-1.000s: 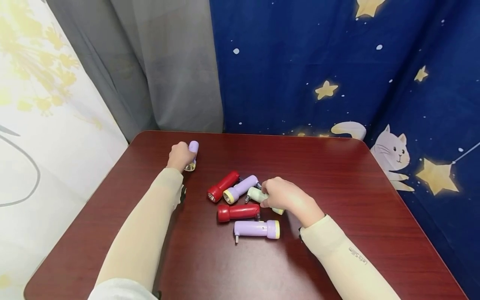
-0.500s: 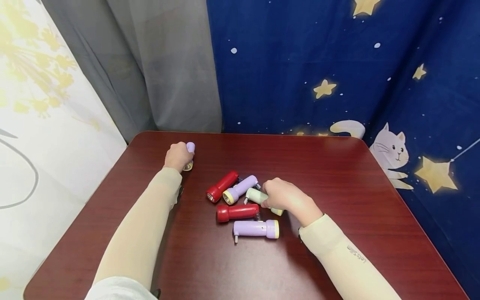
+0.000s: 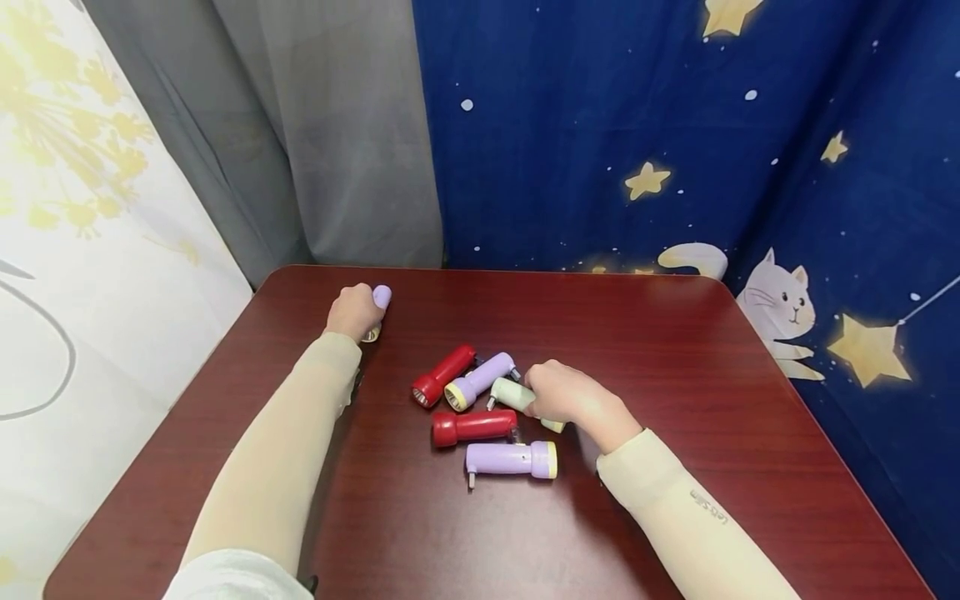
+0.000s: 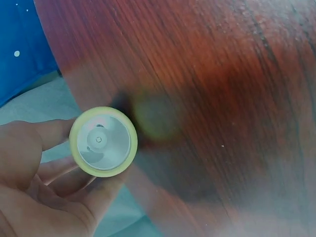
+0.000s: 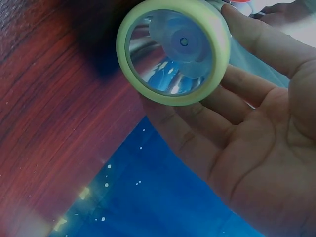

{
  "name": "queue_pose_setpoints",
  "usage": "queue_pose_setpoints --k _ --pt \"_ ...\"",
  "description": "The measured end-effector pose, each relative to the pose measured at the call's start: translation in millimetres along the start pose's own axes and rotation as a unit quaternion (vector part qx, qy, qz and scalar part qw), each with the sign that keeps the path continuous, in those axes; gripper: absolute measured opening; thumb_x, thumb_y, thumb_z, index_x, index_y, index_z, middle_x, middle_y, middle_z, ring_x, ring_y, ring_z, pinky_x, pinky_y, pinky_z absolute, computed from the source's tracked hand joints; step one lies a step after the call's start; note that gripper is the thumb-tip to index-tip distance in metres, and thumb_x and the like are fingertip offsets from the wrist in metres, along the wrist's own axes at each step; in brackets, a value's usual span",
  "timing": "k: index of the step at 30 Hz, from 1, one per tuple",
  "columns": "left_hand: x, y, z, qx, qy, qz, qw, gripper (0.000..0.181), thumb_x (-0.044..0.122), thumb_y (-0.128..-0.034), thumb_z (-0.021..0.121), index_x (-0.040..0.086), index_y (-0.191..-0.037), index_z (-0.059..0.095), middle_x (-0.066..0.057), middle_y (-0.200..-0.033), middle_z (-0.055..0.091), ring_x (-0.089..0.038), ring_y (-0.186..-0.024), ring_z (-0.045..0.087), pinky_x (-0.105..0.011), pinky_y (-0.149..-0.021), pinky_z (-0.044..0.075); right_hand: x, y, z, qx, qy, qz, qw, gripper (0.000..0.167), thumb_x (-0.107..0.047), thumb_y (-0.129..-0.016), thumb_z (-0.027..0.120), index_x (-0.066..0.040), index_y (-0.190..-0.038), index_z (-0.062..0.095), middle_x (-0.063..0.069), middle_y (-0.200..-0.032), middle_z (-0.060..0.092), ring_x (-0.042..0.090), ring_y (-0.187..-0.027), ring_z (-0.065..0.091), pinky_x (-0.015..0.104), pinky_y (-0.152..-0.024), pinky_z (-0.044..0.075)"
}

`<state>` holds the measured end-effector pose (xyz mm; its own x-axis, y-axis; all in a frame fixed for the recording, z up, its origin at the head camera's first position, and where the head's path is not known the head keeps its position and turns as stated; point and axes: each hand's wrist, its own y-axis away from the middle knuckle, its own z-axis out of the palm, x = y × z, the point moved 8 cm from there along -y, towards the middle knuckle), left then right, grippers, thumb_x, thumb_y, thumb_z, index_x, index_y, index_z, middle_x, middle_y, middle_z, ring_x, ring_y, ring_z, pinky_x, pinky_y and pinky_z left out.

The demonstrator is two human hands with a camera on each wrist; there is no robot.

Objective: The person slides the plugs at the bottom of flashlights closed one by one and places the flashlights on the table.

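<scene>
At the far left of the table, my left hand (image 3: 352, 313) grips a purple flashlight (image 3: 382, 297). The left wrist view looks into this flashlight's lens, ringed by a yellow rim (image 4: 132, 153), with fingers and thumb around the body. My right hand (image 3: 570, 393) holds a pale green flashlight (image 3: 512, 394) whose middle is hidden beneath the fingers. Its yellow-rimmed head (image 5: 222, 44) faces the right wrist camera. Just left of the right hand lie a second purple flashlight (image 3: 486, 376), a red one (image 3: 448, 371), another red one (image 3: 480, 426) and a third purple one (image 3: 501, 459).
The dark red-brown table (image 3: 420, 533) has rounded far corners. Behind it hang a grey curtain (image 3: 360, 133) and a blue curtain (image 3: 555, 142) with stars and a cat. Metal plug prongs (image 3: 472, 480) stick out from the nearest purple flashlight.
My left hand has shifted slightly left with its purple flashlight, which leans a little differently. The right hand keeps its hold on the pale green flashlight. The head view has drifted slightly.
</scene>
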<state>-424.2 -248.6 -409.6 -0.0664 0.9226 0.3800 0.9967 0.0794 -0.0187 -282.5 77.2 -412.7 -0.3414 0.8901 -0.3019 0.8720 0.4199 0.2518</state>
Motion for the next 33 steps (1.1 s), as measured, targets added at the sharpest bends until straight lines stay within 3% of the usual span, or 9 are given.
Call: queue_pose_setpoints --k 10,14,17,20,23,28,33 --pt "8.5 -2.7 -7.0 0.002 -0.012 0.009 0.9999 0.031 0.018 -0.1 0.059 -0.009 -0.112 0.065 -0.031 -0.106 0.069 -0.042 -0.088 0.066 -0.058 -0.083 0.058 1 -3.7 -6 0.008 0.006 -0.01 0.9999 0.008 -0.013 -0.089 0.083 -0.01 -0.089 0.076 0.001 -0.073 0.064 0.018 -0.067 0.054 0.03 -0.064 0.044" --pt "18.7 -3.1 -15.2 0.018 -0.021 0.025 0.9993 0.03 0.018 -0.1002 0.056 -0.008 -0.111 0.066 -0.032 -0.106 0.069 -0.043 -0.091 0.067 -0.058 -0.084 0.058 0 -4.3 -7 0.005 -0.002 -0.018 0.9998 0.008 -0.014 -0.089 0.083 -0.009 -0.092 0.077 0.001 -0.075 0.066 0.017 -0.069 0.056 0.03 -0.066 0.046" --pt "31.2 -1.6 -20.8 0.034 -0.028 0.04 0.9982 0.034 0.018 -0.0992 0.054 -0.006 -0.119 0.068 -0.033 -0.113 0.07 -0.047 -0.103 0.068 -0.06 -0.089 0.058 1 -5.1 -9 0.003 -0.015 -0.025 0.9996 0.013 -0.015 -0.09 0.083 -0.007 -0.099 0.079 0.002 -0.081 0.07 0.016 -0.071 0.058 0.03 -0.068 0.048" --pt "48.7 3.5 -25.8 0.042 -0.031 0.054 0.9972 0.04 0.02 -0.1021 0.055 -0.001 -0.134 0.067 -0.031 -0.13 0.069 -0.049 -0.122 0.063 -0.061 -0.099 0.057 2 -5.2 -13 0.003 -0.026 -0.035 0.9991 0.02 -0.016 -0.09 0.082 -0.005 -0.107 0.079 0.003 -0.091 0.074 0.016 -0.075 0.061 0.031 -0.072 0.052" --pt "71.4 12.2 -31.0 0.043 -0.033 0.07 0.9961 0.041 0.023 -0.1051 0.056 0.003 -0.14 0.066 -0.027 -0.139 0.067 -0.048 -0.132 0.056 -0.062 -0.101 0.056 3 -4.0 -19 0.005 -0.029 -0.041 0.9988 0.022 -0.017 -0.091 0.082 -0.005 -0.109 0.079 0.005 -0.097 0.076 0.015 -0.079 0.063 0.031 -0.075 0.055" --pt "116.6 34.4 -35.6 0.058 -0.034 0.123 0.9901 0.035 0.027 -0.1052 0.058 0.008 -0.13 0.073 -0.018 -0.131 0.074 -0.041 -0.124 0.065 -0.058 -0.096 0.059 5 2.2 -30 -0.003 -0.037 -0.047 0.9982 0.024 -0.018 -0.092 0.082 -0.004 -0.11 0.079 0.007 -0.1 0.077 0.015 -0.081 0.066 0.03 -0.073 0.057" --pt "163.5 71.0 -35.7 0.056 -0.024 0.187 0.9805 0.032 0.031 -0.1053 0.061 0.012 -0.126 0.075 -0.012 -0.125 0.077 -0.032 -0.115 0.073 -0.053 -0.094 0.061 6 11.2 -52 0.026 -0.067 -0.043 0.9965 0.03 -0.02 -0.094 0.079 -0.001 -0.118 0.077 0.01 -0.103 0.078 0.017 -0.084 0.068 0.03 -0.074 0.058"
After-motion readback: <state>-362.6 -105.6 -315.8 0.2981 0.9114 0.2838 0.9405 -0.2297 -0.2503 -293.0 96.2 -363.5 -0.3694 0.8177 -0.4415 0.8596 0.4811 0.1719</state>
